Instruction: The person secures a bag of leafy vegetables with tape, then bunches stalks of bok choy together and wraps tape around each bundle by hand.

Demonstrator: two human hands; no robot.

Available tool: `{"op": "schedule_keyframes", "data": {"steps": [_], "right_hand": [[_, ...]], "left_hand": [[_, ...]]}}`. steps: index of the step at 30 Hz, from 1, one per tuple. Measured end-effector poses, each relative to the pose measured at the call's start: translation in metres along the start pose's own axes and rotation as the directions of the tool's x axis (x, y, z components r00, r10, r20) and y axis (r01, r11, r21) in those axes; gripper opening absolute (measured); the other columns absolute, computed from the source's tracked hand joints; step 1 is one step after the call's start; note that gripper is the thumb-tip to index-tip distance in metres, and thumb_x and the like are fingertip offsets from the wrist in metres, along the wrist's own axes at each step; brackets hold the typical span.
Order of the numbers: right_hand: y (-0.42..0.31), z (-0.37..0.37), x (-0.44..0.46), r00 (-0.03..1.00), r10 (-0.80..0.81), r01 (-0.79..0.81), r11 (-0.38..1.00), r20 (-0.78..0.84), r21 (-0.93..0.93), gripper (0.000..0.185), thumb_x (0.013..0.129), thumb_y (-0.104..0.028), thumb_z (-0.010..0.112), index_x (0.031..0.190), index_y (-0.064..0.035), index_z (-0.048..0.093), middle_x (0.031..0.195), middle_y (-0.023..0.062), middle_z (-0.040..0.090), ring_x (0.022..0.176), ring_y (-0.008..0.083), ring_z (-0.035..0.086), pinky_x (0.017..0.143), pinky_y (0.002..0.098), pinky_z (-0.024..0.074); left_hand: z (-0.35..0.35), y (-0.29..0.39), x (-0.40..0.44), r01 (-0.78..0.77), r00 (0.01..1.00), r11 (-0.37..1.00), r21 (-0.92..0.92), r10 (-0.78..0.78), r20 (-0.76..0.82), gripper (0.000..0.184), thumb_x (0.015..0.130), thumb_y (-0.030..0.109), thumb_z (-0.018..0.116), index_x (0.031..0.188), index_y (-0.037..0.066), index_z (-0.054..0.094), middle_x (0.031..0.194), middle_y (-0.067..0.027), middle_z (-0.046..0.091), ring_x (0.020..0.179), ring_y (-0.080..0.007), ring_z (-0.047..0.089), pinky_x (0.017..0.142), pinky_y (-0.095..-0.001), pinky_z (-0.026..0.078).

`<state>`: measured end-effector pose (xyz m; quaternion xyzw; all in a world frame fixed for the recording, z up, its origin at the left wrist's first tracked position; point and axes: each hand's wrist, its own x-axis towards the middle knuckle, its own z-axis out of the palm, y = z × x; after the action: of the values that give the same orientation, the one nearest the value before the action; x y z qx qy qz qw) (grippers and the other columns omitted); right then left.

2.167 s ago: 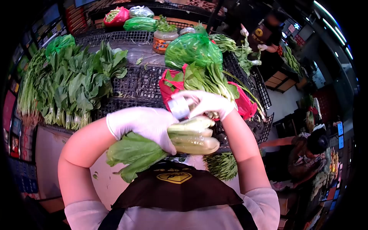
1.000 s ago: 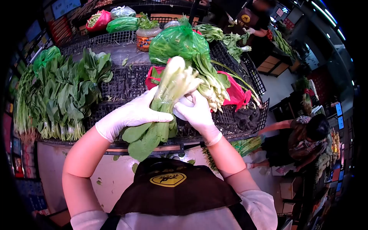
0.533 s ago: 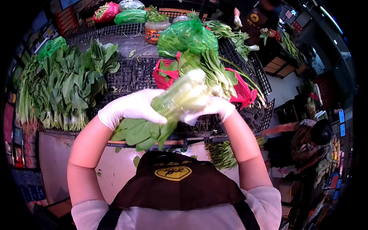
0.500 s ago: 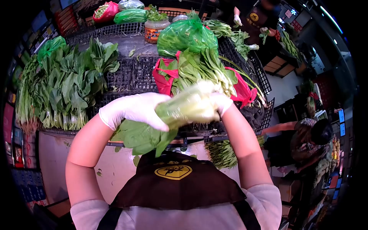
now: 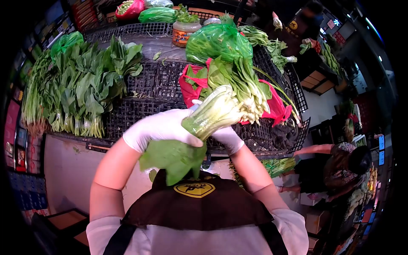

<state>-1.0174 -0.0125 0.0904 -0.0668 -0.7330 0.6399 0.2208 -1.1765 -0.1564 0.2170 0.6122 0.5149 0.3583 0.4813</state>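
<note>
The bunch (image 5: pixel 216 106) is in the air, above the front part of the black crates (image 5: pixel 157 78). Its pale stalk ends point up & to the R; its leaves hang down to the L, twd the apron (image 5: pixel 199 212). The L hand (image 5: pixel 168 125), w/ white glove, is closed around it where leaves meet stalks, thumb on the near side. The R hand (image 5: pixel 229 137), also gloved, is below & partly behind the stalks; its fingers are mostly hidden, so I cannot tell if it grasps smth. Just beyond the stalk ends, loose greens (image 5: pixel 236 76) lie on a red bag (image 5: pixel 278 108). Farther is a full green bag (image 5: pixel 219 44), w/ a jar (image 5: pixel 185 34) near its L side. On the L part of the crates, a row of leafy veg (image 5: pixel 91 87) lies side by side. At upper R, a co-worker (image 5: pixel 295 25) is in the bkgd; lower, another person (image 5: pixel 342 165) w/ patterned top.
</note>
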Motion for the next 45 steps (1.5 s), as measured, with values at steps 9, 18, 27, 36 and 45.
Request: {"op": "schedule_keyframes", "data": {"steps": [9,18,27,36,45], "right_hand": [[-0.098,-0.013,0.017,0.987,0.057,-0.147,0.717,-0.153,-0.681,0.016,0.076,-0.024,0.068,0.087,-0.0133,0.068,0.093,0.0070,0.066,0.100,0.0287,0.059,0.096,0.0379,0.0412],[-0.091,0.019,0.030,0.976,0.003,-0.174,0.619,-0.219,-0.766,0.059,0.074,-0.027,0.074,0.119,-0.0033,0.045,0.087,0.0127,0.066,0.093,0.0310,0.061,0.102,0.0445,0.0344],[0.016,0.006,0.014,0.914,0.391,-0.394,0.919,-0.109,-0.012,0.025,0.091,-0.024,0.051,0.105,-0.0045,0.058,0.089,0.0113,0.064,0.080,0.0251,0.061,0.080,0.0338,0.0478],[-0.016,0.015,-0.037,0.714,0.622,-0.663,0.748,-0.320,-0.025,0.033,0.080,-0.019,0.072,0.109,-0.0051,0.066,0.095,0.0100,0.068,0.081,0.0191,0.064,0.076,0.0313,0.0505],[0.023,0.012,-0.068,0.875,0.115,-0.480,0.333,-0.470,-0.812,0.029,0.076,-0.019,0.067,0.105,-0.0113,0.066,0.094,0.0099,0.066,0.103,0.0285,0.059,0.104,0.0488,0.0322]], "left_hand": [[-0.005,-0.031,0.000,-0.146,0.916,0.985,0.094,0.170,-0.364,0.060,0.092,0.014,0.060,0.140,-0.002,0.029,0.131,-0.0176,0.050,0.122,-0.0240,0.049,0.105,-0.0370,0.037],[0.007,-0.082,0.020,-0.167,0.842,0.867,-0.470,-0.123,-0.525,0.069,0.073,0.009,0.079,0.131,0.002,0.043,0.122,-0.0065,0.056,0.109,-0.0147,0.055,0.095,-0.0298,0.044],[-0.011,-0.002,-0.037,-0.300,0.936,0.949,0.096,0.312,-0.164,0.059,0.064,0.011,0.080,0.118,0.007,0.057,0.104,-0.0065,0.061,0.103,-0.0194,0.056,0.098,-0.0350,0.042],[-0.179,-0.110,0.014,-0.050,0.998,-0.352,0.935,-0.046,0.036,0.024,0.076,0.019,0.058,0.099,0.018,0.065,0.108,-0.0037,0.059,0.120,-0.0198,0.048,0.118,-0.0435,0.013],[-0.255,-0.269,0.014,-0.216,0.973,-0.464,0.859,-0.178,0.149,0.023,0.084,0.025,0.053,0.094,0.017,0.072,0.139,-0.0076,0.047,0.137,-0.0242,0.031,0.118,-0.0444,0.012]]}}
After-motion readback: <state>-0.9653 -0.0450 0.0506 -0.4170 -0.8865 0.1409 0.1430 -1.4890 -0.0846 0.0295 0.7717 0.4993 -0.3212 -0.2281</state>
